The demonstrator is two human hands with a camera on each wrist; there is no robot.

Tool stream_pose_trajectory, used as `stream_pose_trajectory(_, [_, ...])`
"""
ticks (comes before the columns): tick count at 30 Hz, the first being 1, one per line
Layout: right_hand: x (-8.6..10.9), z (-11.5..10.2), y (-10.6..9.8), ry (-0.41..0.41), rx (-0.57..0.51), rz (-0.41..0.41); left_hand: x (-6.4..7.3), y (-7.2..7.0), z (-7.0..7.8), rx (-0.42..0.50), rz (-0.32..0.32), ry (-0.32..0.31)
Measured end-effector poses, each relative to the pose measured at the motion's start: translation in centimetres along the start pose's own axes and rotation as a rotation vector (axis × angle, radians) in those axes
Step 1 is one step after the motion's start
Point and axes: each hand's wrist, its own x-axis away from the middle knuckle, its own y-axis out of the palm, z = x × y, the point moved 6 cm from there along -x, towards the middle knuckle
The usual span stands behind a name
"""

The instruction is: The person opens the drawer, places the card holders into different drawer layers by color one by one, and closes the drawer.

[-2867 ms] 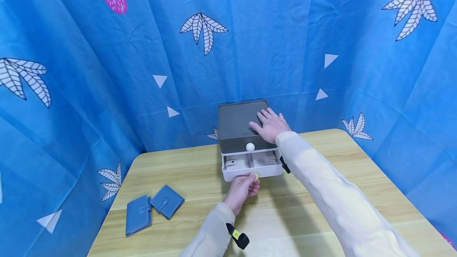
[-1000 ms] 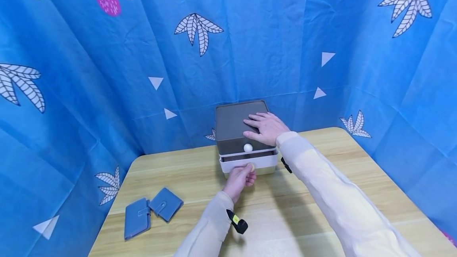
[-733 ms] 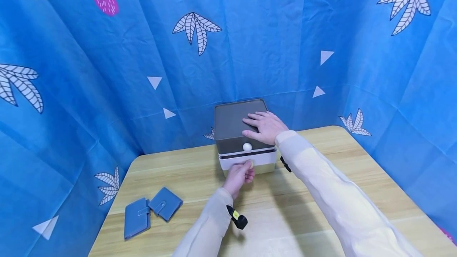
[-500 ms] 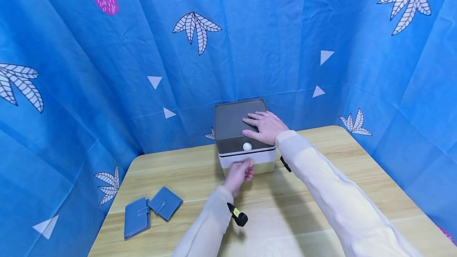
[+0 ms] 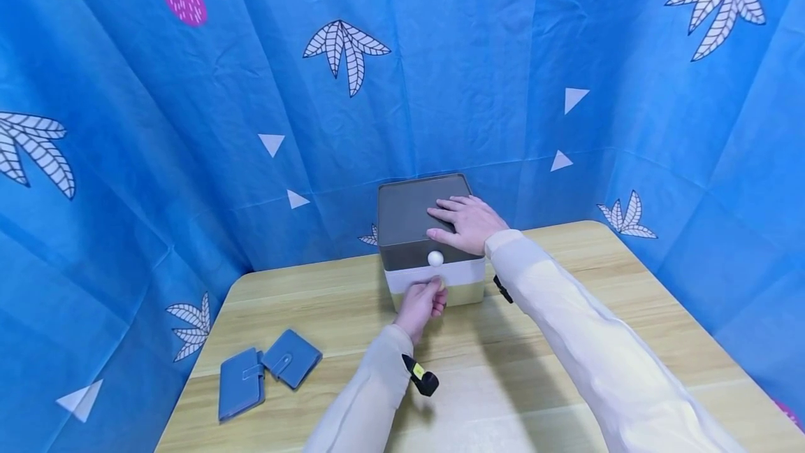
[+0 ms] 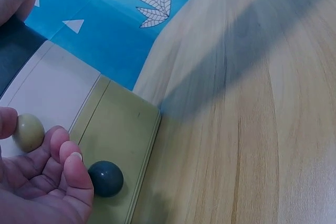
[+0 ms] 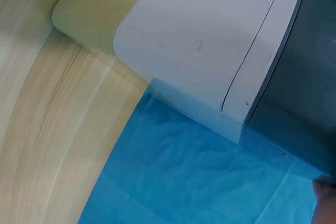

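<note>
While right hand (image 5: pixel 468 226) lies spread atop box (image 5: pixel 407 214) near table edge (image 5: pixel 327 264), left grip (image 5: pixel 421 307) pinches knob (image 6: pixel 29 132), wallets (image 5: pixel 242 386) well clear.

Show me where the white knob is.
In the head view, the white knob is just right of centre, on the brown upper front of the box, above the left hand and below the right hand.

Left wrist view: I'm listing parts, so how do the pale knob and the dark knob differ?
The pale knob is yellowish, the dark knob almost black. The pale knob sits on the white drawer, the dark knob on the yellow-green drawer. The left hand pinches the pale knob, not the dark knob. Both are round.
</note>
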Motion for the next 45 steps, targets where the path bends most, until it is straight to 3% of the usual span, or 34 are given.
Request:
stream_pose_trajectory(23, [0.0,-0.1,0.1,0.001,-0.004,-0.014,0.8,0.2,0.1,-0.070,0.075,0.030])
stream_pose_trajectory(29, [-0.1,0.0,0.1,0.001,0.000,-0.006,1.9,0.1,-0.5,-0.216,0.100,0.033])
stream_pose_trajectory(37, [0.0,0.0,0.0,0.000,-0.003,-0.008,2.7,-1.2,-1.3,-0.452,0.233,0.021])
stream_pose_trajectory(45, [0.0,0.1,0.2,0.001,0.006,-0.009,2.3,-1.6,-1.6,-0.539,0.280,0.005])
